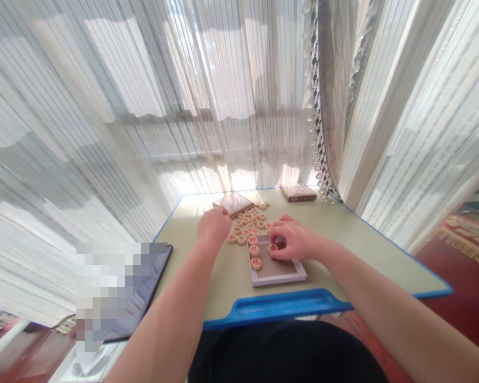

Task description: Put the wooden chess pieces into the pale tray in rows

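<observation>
Head view: the right hand [293, 239] pinches a round piece [272, 249] with a red character, thumb on the near side and fingers curling over from the far side. The piece is within the walls of the open box [279, 279]; whether it rests on the box's floor or is just above it, I cannot tell. Being round, it has no long axis; its marked face is turned up.

From that grip, the row [254, 250] of three pieces lies to the left, along the box's left wall, running from the far corner toward the body. A gap of bare box floor separates the held piece from the row, and the right hand reaches in from the other side.

Just beyond the box, loose pieces [250, 225] spread away over the tabletop [375, 250]. To their left is the left hand [213, 229], fingers curled in, beside the printed box [234, 203]; whether it grasps anything is hidden. The right hand is nearer the row. Farther out, a second printed box [298, 192] lies near the tabletop's far edge.
</observation>
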{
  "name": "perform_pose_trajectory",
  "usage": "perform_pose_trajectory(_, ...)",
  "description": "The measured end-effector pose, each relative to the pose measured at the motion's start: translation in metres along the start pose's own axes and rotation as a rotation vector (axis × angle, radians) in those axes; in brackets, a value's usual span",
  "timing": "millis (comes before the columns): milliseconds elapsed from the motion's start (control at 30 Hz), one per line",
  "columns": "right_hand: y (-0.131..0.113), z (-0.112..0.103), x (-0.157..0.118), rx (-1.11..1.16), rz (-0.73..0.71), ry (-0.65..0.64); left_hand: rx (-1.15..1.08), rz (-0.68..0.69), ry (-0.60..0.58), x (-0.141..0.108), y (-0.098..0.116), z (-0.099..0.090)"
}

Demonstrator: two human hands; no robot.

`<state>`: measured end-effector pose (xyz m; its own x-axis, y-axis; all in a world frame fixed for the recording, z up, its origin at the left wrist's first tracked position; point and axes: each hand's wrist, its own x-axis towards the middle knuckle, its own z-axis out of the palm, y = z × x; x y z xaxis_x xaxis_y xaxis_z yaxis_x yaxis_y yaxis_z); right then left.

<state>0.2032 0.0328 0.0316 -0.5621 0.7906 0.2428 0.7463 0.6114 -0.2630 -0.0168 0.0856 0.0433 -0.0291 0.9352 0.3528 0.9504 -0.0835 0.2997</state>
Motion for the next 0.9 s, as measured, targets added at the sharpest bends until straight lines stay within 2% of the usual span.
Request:
perform_pose_trajectory(233, 0.0031, -0.0002, -0.0011, -0.001, 0.015, -0.016, 0.008, 0.029, 0.010, -0.0024, 0.0018, -0.0018)
perform_pose_trajectory(333, 0.0046, -0.0011, -0.0028, 0.043, 0.034, -0.007, -0.020, 0.104, 0.001, -0.0031, 0.0033, -0.0001)
perform_pose_trajectory(533, 0.0041, -0.0019, -0.0038, 0.065, 0.038, -0.056, -0.137, 0.257, -0.125, -0.0061, 0.0083, 0.0057)
perform_pose_trajectory(633, 0.0013, -0.0023, -0.0033, 0.046, 0.038, -0.076, -0.159, 0.283, -0.133, -0.0072, 0.0094, 0.0057)
perform_pose_trajectory(900, -0.0003, 0.0004, -0.0030, -0.030, 0.027, -0.035, -0.157, 0.288, -0.127, -0.0078, 0.0087, 0.0054)
